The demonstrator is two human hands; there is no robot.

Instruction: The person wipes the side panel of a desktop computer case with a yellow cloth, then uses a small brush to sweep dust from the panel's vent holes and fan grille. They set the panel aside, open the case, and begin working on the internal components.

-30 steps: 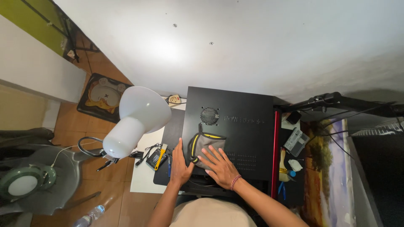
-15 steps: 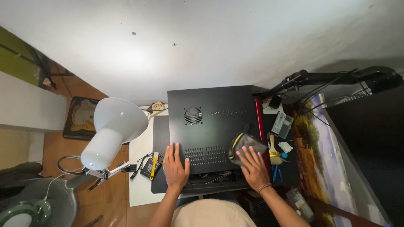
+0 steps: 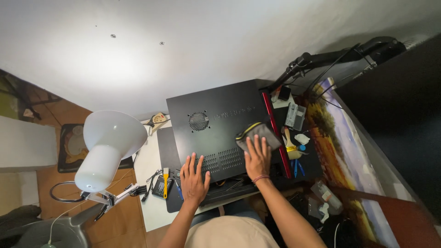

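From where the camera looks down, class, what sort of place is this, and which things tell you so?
Probably a home repair desk. A black computer case lies flat under both hands, small hand tools lie beside it, and a white desk lamp lights the work.

There are two hands: the left hand lies flat on one black case, and the right hand presses one grey cloth onto it. The case shows one round fan grille and one red edge strip. One white lamp stands at the left. One yellow-handled tool and one blue-handled tool lie near the left hand. One wristband circles the right wrist. One monitor arm reaches across the upper right, and one landscape-print mat covers the right side.
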